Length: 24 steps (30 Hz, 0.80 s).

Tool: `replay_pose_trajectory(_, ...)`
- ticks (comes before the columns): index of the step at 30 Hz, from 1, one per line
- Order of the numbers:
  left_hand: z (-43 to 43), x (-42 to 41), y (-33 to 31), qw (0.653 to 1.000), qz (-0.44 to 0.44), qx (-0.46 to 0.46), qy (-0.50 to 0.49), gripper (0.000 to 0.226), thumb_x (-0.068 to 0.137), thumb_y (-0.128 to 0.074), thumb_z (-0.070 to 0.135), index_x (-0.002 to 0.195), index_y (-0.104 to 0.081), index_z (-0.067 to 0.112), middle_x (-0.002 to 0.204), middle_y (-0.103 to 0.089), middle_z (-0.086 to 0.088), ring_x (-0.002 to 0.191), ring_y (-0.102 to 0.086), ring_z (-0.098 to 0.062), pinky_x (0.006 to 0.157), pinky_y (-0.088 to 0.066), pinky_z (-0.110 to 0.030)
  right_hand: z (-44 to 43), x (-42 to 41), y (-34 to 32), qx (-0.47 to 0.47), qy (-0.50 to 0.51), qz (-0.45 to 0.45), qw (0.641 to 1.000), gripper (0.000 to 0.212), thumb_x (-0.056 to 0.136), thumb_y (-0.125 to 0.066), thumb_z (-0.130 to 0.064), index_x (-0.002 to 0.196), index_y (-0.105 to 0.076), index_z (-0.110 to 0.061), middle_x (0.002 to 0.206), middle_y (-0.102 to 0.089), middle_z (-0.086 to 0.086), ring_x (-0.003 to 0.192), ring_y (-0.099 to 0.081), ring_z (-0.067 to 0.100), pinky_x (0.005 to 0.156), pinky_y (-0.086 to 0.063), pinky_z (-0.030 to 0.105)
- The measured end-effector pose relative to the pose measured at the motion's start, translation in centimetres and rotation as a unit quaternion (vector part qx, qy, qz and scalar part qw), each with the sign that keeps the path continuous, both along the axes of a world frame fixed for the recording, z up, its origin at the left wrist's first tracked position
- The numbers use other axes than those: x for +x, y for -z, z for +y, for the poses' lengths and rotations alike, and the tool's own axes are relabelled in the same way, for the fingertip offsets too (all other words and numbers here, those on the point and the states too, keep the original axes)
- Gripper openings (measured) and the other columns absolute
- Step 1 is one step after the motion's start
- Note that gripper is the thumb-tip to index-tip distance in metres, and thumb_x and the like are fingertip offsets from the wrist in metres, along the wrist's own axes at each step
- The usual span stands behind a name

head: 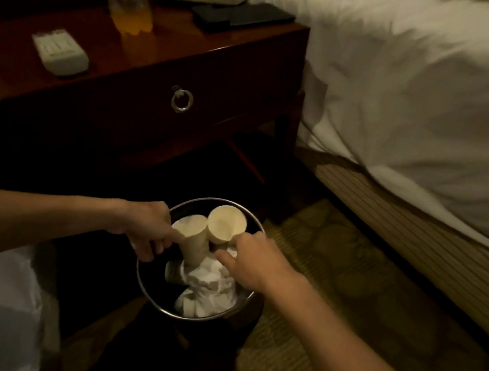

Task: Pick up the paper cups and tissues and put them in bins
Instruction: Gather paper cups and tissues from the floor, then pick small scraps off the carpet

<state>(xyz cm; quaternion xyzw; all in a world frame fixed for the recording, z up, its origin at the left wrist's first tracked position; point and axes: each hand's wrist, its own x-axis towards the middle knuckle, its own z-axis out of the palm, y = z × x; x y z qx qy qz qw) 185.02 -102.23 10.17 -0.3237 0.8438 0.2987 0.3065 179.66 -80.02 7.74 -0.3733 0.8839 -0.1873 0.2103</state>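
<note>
Carpet (335, 256) beside bed (416, 83) and nightstand (126, 89) bears bin (191, 318) of cups (226, 223); left hand (147, 229) grips its rim, right hand (254, 262) hangs loose-fingered.

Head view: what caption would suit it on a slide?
Left hand holds a paper cup over a tissue-filled bin; right hand touches a second cup.

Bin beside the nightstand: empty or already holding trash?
Holding trash: the bin contains crumpled tissues and several paper cups, piled up near its rim.
</note>
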Motion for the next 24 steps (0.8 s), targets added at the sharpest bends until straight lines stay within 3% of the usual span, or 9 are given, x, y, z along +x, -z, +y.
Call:
replay_pose_trajectory(2,0.9,-1.2,-1.9,0.997,0.04,-0.021,0.069,0.035,0.092,-0.065,0.039,0.077,-0.067,0.007,0.055,-0.063,0.0,0.05,-0.063,-0.017,0.046,-0.05,-0.024,1.4,-0.1,-2.1,-0.029,-0.018,0.031,0.999,0.041,0.098,-0.049,-0.043,0.119,-0.063,-0.01,0.113,-0.064,0.015,0.104,-0.059,0.032,0.086,-0.047,0.04)
replay_pose_trajectory(4,2.9,-3.0,-4.3,0.977,0.137,-0.023,0.162,0.038,0.091,-0.064,0.042,0.066,-0.064,0.013,0.053,-0.054,0.003,0.047,-0.052,-0.011,0.046,-0.043,-0.022,3.6,-0.7,-4.7,-0.064,-0.013,0.051,0.997,0.033,0.096,-0.052,-0.043,0.108,-0.066,-0.015,0.102,-0.067,0.008,0.095,-0.061,0.026,0.077,-0.049,0.038)
replay_pose_trajectory(7,8.7,-5.7,-8.2,0.924,0.281,0.017,0.259,0.045,0.09,-0.064,0.044,0.053,-0.051,0.021,0.049,-0.041,0.009,0.044,-0.039,-0.006,0.045,-0.034,-0.02,9.2,-2.0,-9.0,-0.102,0.037,0.076,0.991,0.019,0.09,-0.058,-0.046,0.091,-0.063,-0.028,0.081,-0.063,-0.01,0.079,-0.059,0.011,0.065,-0.044,0.03)
replay_pose_trajectory(11,20.4,-9.1,-11.7,0.849,0.393,0.096,0.34,0.047,0.09,-0.065,0.036,0.052,-0.047,0.015,0.048,-0.037,0.006,0.044,-0.035,-0.007,0.045,-0.03,-0.024,19.7,-2.5,-13.2,-0.127,0.128,0.076,0.981,0.017,0.082,-0.068,-0.044,0.079,-0.06,-0.029,0.064,-0.059,-0.014,0.06,-0.054,0.0,0.055,-0.038,0.018)
replay_pose_trajectory(16,37.6,-10.9,-12.0,0.73,0.454,0.251,0.445,0.046,0.088,-0.062,0.038,0.052,-0.046,0.014,0.049,-0.032,0.007,0.046,-0.03,-0.005,0.043,-0.024,-0.022,34.8,-0.5,-13.9,-0.188,0.266,0.074,0.942,0.021,0.081,-0.071,-0.041,0.07,-0.062,-0.025,0.057,-0.059,-0.015,0.051,-0.053,-0.001,0.048,-0.04,0.016)
replay_pose_trajectory(20,50.8,-10.8,-9.2,0.643,0.445,0.345,0.519,0.042,0.089,-0.061,0.042,0.059,-0.054,0.014,0.049,-0.039,0.011,0.048,-0.035,0.001,0.044,-0.028,-0.017,46.1,3.9,-11.5,-0.246,0.374,0.059,0.892,0.015,0.08,-0.069,-0.038,0.082,-0.061,-0.026,0.065,-0.063,-0.005,0.051,-0.054,0.002,0.048,-0.045,0.026)
replay_pose_trajectory(23,59.4,-9.9,-7.1,0.588,0.416,0.377,0.583,0.042,0.089,-0.059,0.047,0.059,-0.055,0.019,0.047,-0.036,0.013,0.047,-0.035,0.005,0.043,-0.028,-0.015,52.9,8.5,-9.9,-0.251,0.458,0.057,0.851,0.014,0.081,-0.069,-0.04,0.082,-0.062,-0.028,0.066,-0.062,-0.007,0.055,-0.054,0.0,0.051,-0.046,0.024)
replay_pose_trajectory(24,60.4,-9.4,-7.1,0.586,0.413,0.378,0.586,0.043,0.09,-0.06,0.05,0.06,-0.056,0.019,0.046,-0.036,0.011,0.045,-0.035,0.004,0.042,-0.026,-0.013,54.0,9.3,-9.7,-0.257,0.473,0.041,0.842,0.013,0.082,-0.07,-0.038,0.081,-0.064,-0.027,0.066,-0.061,-0.008,0.055,-0.053,-0.001,0.051,-0.045,0.023)
